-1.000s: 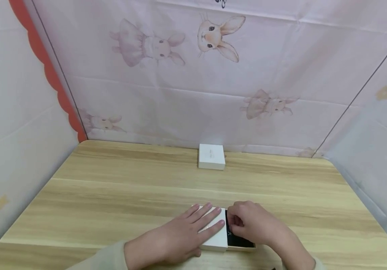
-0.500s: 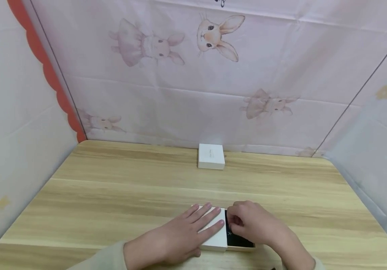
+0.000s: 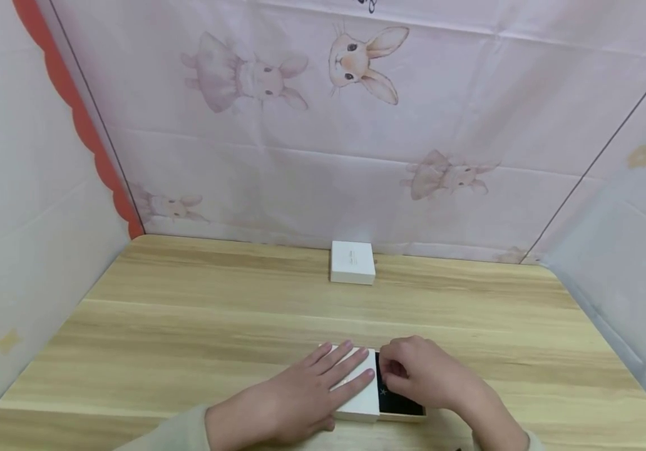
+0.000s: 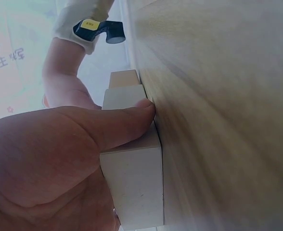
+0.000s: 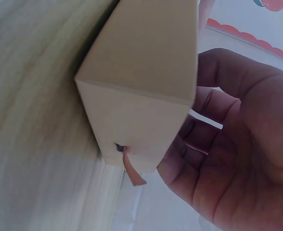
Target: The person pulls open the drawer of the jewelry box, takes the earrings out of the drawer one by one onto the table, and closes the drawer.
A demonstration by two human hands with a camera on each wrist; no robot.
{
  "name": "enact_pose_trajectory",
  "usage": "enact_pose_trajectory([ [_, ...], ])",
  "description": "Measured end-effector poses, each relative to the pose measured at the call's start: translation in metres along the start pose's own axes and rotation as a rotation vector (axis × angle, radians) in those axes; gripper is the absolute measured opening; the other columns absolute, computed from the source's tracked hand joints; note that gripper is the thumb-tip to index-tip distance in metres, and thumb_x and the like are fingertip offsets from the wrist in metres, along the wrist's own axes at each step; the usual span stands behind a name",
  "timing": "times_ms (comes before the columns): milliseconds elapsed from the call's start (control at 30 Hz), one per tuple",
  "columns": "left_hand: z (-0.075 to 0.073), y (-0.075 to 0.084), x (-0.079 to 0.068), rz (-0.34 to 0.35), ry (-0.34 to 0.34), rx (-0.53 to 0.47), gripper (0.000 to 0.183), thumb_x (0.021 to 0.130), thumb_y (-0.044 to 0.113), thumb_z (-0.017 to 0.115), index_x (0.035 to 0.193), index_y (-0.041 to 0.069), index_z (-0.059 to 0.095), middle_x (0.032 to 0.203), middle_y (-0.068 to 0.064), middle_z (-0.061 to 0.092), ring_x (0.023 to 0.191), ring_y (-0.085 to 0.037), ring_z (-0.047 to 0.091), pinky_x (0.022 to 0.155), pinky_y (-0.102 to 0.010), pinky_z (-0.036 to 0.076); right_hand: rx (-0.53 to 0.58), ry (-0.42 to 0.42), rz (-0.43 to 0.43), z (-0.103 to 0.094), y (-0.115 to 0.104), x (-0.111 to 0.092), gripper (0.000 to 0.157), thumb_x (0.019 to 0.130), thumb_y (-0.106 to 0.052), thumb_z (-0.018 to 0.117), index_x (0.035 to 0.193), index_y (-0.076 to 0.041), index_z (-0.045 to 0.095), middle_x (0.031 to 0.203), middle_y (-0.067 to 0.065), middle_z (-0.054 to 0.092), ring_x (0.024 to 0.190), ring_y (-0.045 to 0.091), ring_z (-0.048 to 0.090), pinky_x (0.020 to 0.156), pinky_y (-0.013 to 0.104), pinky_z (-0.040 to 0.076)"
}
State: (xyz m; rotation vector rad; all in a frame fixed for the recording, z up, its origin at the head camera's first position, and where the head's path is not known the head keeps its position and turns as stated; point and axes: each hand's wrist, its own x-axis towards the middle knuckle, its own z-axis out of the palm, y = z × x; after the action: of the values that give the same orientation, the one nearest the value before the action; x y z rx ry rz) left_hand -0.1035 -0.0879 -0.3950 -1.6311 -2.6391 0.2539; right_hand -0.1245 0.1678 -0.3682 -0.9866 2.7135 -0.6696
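Observation:
A white slide-out box [image 3: 364, 402] lies on the table, its tray [image 3: 402, 417] pulled partly out to the right. Inside the tray is a black lining [image 3: 399, 402] with a small pale star-like mark. My left hand [image 3: 308, 394] rests on the white sleeve with its fingers straight and spread. Its thumb [image 4: 127, 126] presses against the sleeve's near side in the left wrist view. My right hand [image 3: 427, 373] has curled fingers over the tray; their tips are hidden, so what they hold is unclear. A brown ribbon tab [image 5: 133, 168] hangs from the tray's end.
Another white box [image 3: 353, 262] with faint lettering stands at the table's back edge. Printed cloth walls [image 3: 278, 188] enclose the wooden table [image 3: 188, 326] at the back and both sides. A dark device [image 4: 100, 31] is strapped on the right wrist.

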Motion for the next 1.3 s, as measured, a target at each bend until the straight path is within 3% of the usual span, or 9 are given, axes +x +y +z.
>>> enact_pose_trajectory([
  [600, -0.003, -0.002, 0.001, 0.01, -0.032, -0.035, 0.086, 0.097, 0.048, 0.06, 0.162, 0.02, 0.011, 0.169, -0.008, 0.006, 0.155, -0.028, 0.009, 0.123, -0.042, 0.023, 0.069, -0.03, 0.022, -0.008, 0.004, -0.002, 0.026, 0.084, -0.005, 0.064, 0.072, -0.027, 0.057, 0.061, -0.016, 0.048, 0.057, -0.004, 0.044, 0.053, 0.018, 0.044],
  [967, -0.002, -0.003, 0.003, -0.003, -0.025, -0.038, 0.087, 0.096, 0.047, 0.061, 0.162, 0.021, 0.01, 0.169, -0.006, 0.004, 0.155, -0.028, 0.009, 0.123, -0.042, 0.021, 0.074, 0.018, 0.053, -0.02, 0.007, -0.005, 0.024, 0.085, -0.007, 0.064, 0.074, -0.028, 0.06, 0.063, -0.016, 0.053, 0.057, -0.001, 0.048, 0.052, 0.02, 0.046],
  [1300, -0.003, -0.002, 0.002, 0.004, -0.032, -0.046, 0.087, 0.096, 0.047, 0.062, 0.162, 0.021, 0.011, 0.169, -0.006, 0.006, 0.155, -0.028, 0.01, 0.123, -0.043, 0.022, 0.096, 0.009, 0.081, -0.026, 0.012, -0.009, 0.021, 0.086, -0.007, 0.064, 0.075, -0.025, 0.062, 0.063, -0.016, 0.055, 0.054, 0.0, 0.051, 0.052, 0.021, 0.047],
])
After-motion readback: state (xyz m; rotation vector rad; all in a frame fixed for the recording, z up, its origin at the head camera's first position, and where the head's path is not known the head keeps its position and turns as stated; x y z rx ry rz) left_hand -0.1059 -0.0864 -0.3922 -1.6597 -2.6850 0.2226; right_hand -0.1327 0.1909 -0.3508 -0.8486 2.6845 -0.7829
